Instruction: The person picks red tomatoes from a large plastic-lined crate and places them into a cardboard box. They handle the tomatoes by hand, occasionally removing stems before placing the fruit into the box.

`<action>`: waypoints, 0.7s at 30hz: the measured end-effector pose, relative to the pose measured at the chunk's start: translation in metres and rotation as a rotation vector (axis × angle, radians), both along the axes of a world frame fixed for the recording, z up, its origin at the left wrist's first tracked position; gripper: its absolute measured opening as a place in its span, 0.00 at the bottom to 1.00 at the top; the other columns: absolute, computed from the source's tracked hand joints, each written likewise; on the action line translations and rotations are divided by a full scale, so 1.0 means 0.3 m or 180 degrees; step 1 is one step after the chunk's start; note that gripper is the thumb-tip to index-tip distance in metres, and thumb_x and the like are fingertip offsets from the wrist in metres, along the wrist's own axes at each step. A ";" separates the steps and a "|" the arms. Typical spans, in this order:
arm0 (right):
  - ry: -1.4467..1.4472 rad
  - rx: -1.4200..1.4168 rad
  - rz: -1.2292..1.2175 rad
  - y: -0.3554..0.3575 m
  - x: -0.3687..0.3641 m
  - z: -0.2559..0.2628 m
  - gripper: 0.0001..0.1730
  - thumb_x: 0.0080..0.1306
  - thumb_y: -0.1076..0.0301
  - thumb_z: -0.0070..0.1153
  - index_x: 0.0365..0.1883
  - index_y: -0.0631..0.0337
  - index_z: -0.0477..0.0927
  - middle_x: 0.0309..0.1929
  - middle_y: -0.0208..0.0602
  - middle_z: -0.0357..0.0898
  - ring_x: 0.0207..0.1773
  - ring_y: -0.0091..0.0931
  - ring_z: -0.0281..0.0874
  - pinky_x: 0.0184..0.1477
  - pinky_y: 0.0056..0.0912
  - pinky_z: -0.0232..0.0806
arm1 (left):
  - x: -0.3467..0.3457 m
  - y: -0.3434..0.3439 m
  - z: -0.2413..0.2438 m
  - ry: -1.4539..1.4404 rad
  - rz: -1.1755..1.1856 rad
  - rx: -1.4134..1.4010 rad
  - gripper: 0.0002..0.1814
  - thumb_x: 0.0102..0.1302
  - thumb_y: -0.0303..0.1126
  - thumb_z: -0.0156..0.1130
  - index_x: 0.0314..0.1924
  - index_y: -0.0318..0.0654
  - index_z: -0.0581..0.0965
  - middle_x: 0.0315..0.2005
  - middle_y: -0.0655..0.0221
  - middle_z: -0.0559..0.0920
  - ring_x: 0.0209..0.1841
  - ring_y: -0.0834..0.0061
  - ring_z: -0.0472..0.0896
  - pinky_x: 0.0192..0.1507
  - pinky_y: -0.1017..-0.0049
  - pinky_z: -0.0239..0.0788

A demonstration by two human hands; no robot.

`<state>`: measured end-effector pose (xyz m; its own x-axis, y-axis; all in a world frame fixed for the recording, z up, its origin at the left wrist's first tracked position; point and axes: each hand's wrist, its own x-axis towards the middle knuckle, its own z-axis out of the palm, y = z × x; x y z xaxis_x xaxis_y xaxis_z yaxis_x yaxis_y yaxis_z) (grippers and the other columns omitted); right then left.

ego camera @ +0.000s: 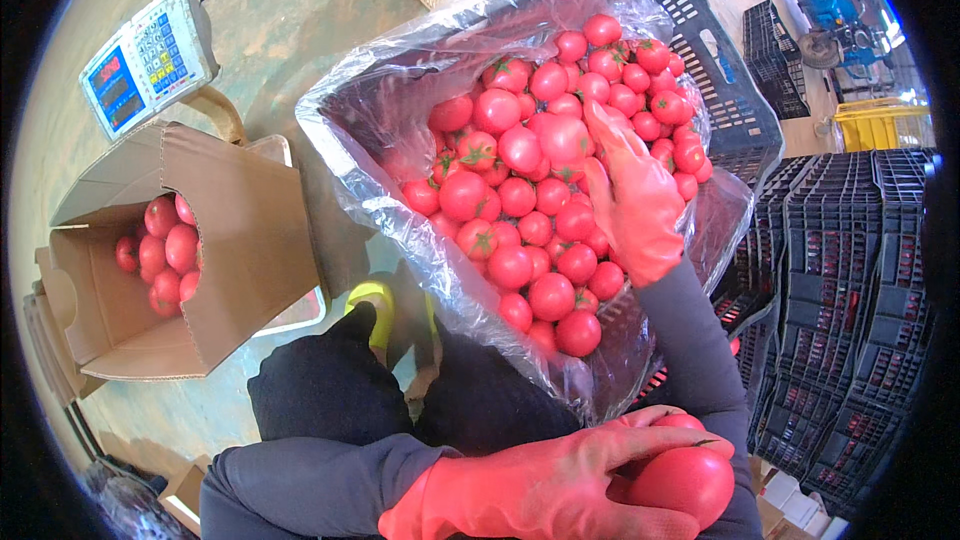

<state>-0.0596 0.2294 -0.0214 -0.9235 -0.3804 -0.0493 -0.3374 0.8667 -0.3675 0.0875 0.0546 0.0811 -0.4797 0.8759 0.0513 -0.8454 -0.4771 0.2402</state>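
Observation:
Both of my hands wear red rubber gloves. At the lower right, my left hand is wrapped around a large tomato with a second tomato partly hidden beside it. My right hand reaches over the tomato pile, fingers and thumb at the right side of a slightly blurred tomato. The pile of red tomatoes, some with green calyxes, lies in a crate lined with clear plastic film. On the left, an open cardboard box lies tilted with several tomatoes inside.
A digital scale display stands behind the box, which rests on the scale's platform. Stacked black plastic crates rise at the right. A black crate lies beyond the liner. Farther off are a blue machine and a yellow crate.

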 end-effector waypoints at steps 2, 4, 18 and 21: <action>-0.0862 0.0617 0.0234 -0.030 0.035 0.059 0.24 0.54 0.57 0.63 0.46 0.62 0.78 0.46 0.44 0.81 0.55 0.43 0.76 0.53 0.45 0.69 | -0.027 -0.010 0.009 0.0535 0.0299 -0.0418 0.33 0.56 0.42 0.73 0.60 0.38 0.73 0.57 0.65 0.72 0.62 0.69 0.68 0.66 0.71 0.56; -0.1415 0.1252 0.0968 -0.013 0.107 0.065 0.23 0.51 0.55 0.65 0.39 0.62 0.79 0.42 0.43 0.82 0.52 0.43 0.77 0.50 0.45 0.69 | -0.018 0.018 -0.015 0.0703 0.0390 -0.0571 0.33 0.55 0.42 0.75 0.58 0.39 0.76 0.57 0.65 0.72 0.62 0.67 0.69 0.66 0.70 0.56; 0.0678 0.1199 0.0314 0.104 -0.015 0.037 0.33 0.50 0.64 0.66 0.57 0.55 0.75 0.57 0.49 0.73 0.51 0.48 0.75 0.50 0.49 0.70 | -0.030 -0.005 0.011 0.0779 0.0583 -0.0548 0.34 0.55 0.43 0.75 0.59 0.39 0.75 0.57 0.65 0.72 0.63 0.66 0.68 0.66 0.69 0.56; -0.1046 0.1254 0.0385 0.109 0.015 -0.026 0.39 0.50 0.63 0.67 0.63 0.52 0.71 0.66 0.54 0.64 0.53 0.50 0.76 0.49 0.50 0.72 | -0.035 -0.001 0.004 0.0833 0.0567 -0.0618 0.34 0.55 0.43 0.75 0.59 0.39 0.75 0.57 0.65 0.73 0.63 0.66 0.68 0.65 0.69 0.56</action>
